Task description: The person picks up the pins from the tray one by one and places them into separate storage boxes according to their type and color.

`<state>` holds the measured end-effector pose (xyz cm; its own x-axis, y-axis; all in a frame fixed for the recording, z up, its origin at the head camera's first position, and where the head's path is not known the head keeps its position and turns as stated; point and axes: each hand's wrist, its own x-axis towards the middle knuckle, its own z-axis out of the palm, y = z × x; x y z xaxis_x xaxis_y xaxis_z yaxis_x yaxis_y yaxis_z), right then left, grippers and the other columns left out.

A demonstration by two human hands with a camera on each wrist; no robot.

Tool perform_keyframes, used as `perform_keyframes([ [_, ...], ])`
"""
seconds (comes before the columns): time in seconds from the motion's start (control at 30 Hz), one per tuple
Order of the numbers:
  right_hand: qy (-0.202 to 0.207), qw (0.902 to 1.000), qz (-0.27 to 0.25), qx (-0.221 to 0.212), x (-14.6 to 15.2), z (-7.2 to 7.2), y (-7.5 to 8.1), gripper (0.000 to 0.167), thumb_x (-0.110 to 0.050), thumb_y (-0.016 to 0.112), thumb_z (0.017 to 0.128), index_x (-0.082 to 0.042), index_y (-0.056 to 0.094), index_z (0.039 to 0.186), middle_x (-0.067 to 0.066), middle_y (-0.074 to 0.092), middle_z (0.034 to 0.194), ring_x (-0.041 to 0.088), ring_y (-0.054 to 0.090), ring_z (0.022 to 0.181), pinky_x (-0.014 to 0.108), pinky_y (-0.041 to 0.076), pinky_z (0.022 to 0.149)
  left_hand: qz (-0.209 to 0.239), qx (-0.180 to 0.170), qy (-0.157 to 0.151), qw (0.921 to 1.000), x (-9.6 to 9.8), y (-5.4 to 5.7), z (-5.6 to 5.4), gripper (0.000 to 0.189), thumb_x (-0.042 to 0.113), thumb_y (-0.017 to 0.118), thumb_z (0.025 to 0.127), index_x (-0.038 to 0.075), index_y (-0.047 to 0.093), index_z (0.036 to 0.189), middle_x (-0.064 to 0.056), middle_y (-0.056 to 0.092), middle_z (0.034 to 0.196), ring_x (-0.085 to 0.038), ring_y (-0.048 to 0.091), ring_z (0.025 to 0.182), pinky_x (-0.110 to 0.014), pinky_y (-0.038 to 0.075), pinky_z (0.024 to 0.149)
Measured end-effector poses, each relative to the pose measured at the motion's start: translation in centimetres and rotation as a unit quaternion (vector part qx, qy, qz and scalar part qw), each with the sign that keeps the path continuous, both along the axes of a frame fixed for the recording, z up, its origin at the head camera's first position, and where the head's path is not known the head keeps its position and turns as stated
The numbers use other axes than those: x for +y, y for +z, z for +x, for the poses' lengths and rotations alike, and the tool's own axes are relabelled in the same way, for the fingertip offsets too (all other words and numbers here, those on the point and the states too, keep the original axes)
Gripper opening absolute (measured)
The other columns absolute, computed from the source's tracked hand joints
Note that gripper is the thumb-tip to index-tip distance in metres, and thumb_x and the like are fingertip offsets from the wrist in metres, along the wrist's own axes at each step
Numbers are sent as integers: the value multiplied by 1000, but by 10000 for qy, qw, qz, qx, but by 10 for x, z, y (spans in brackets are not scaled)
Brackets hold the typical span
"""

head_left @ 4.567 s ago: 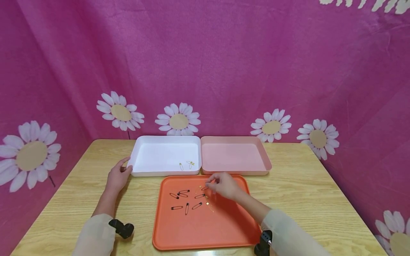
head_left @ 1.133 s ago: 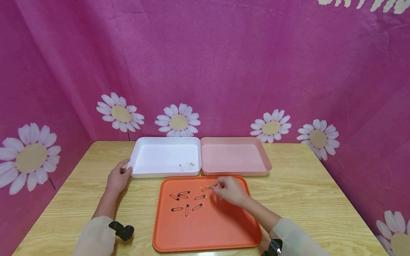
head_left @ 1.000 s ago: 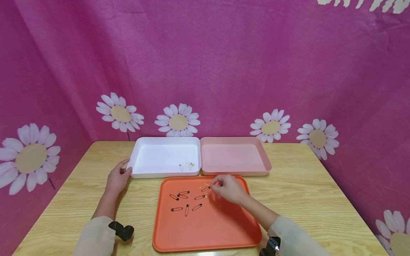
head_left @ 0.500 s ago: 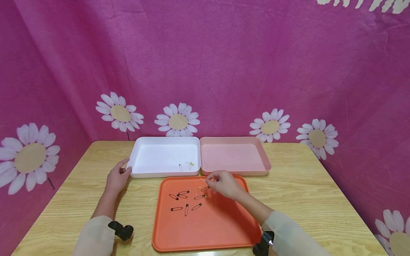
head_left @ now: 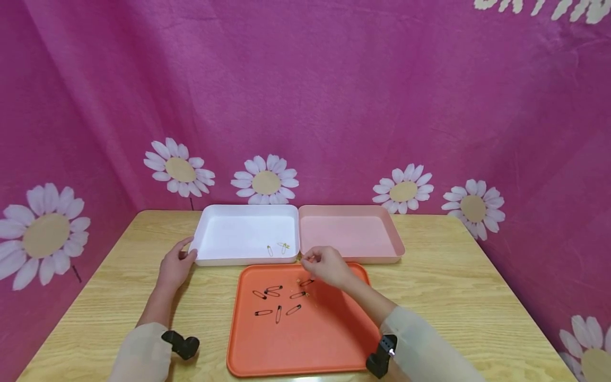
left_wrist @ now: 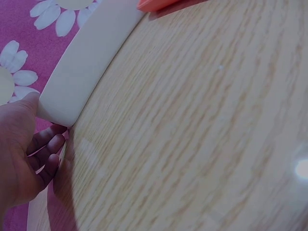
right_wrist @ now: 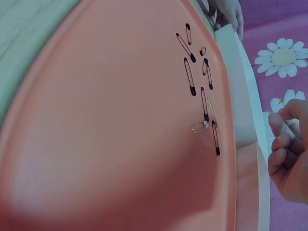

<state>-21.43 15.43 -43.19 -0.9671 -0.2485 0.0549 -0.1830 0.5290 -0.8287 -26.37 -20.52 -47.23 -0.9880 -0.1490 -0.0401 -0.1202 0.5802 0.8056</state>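
Note:
My right hand (head_left: 329,265) is over the far edge of the orange tray (head_left: 305,345), pinching a gold safety pin (head_left: 299,258) between thumb and forefinger, close to the front wall of the white tray (head_left: 229,233). Below it on the orange tray lie several black safety pins (head_left: 278,314) and a couple of gold safety pins (right_wrist: 199,126). My left hand (head_left: 175,268) holds the white tray by its near left corner. In the left wrist view its thumb meets the end wall and the other fingers curl near the base. A few gold safety pins (head_left: 284,247) lie inside the white tray.
A pink tray (head_left: 350,233) stands right against the white one, with the orange tray in front of both. All sit on a wooden table (head_left: 453,297). A magenta curtain (head_left: 334,106) printed with daisies hangs behind and along the sides.
My right hand has picked a gold safety pin off the orange tray and moved it forward and left toward the white tray. My left hand has stayed at the white tray's corner.

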Motion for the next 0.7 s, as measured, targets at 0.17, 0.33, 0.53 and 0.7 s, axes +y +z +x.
perform_keyframes([
  [0.17, 4, 10000, 2, 30, -2, -4, 2, 18, -15, 61, 87, 1, 68, 94, -3, 44, 51, 9, 39, 44, 22, 30, 44, 39, -43, -13, 10000, 1, 0, 0, 51, 26, 44, 98, 13, 33, 146, -25, 48, 123, -33, 44, 110, -47, 36, 95],
  [0.33, -79, 9999, 94, 30, -5, -9, 5, 18, -16, 62, 87, -1, 70, 93, -3, 42, 50, 9, 36, 42, 22, 28, 43, 9, -29, 13, 10000, 0, -2, -2, 50, 26, 44, 98, 13, 33, 145, -25, 49, 122, -33, 45, 109, -47, 36, 95],
  [0.53, -271, 9991, 276, 172, -10, -16, 7, 15, -16, 61, 85, -4, 71, 89, -5, 40, 50, 8, 34, 44, 22, 28, 44, -35, 89, 17, 10000, 0, -3, -2, 50, 24, 46, 97, 11, 35, 144, -27, 51, 120, -34, 47, 108, -47, 36, 95],
  [0.7, -351, 9990, 230, 116, -15, -22, 9, 13, -16, 62, 85, -6, 70, 88, -4, 43, 51, 8, 36, 45, 22, 29, 44, -20, 57, 0, 10000, -1, -3, -2, 50, 25, 46, 97, 11, 35, 144, -26, 50, 121, -34, 46, 109, -48, 36, 95],
])
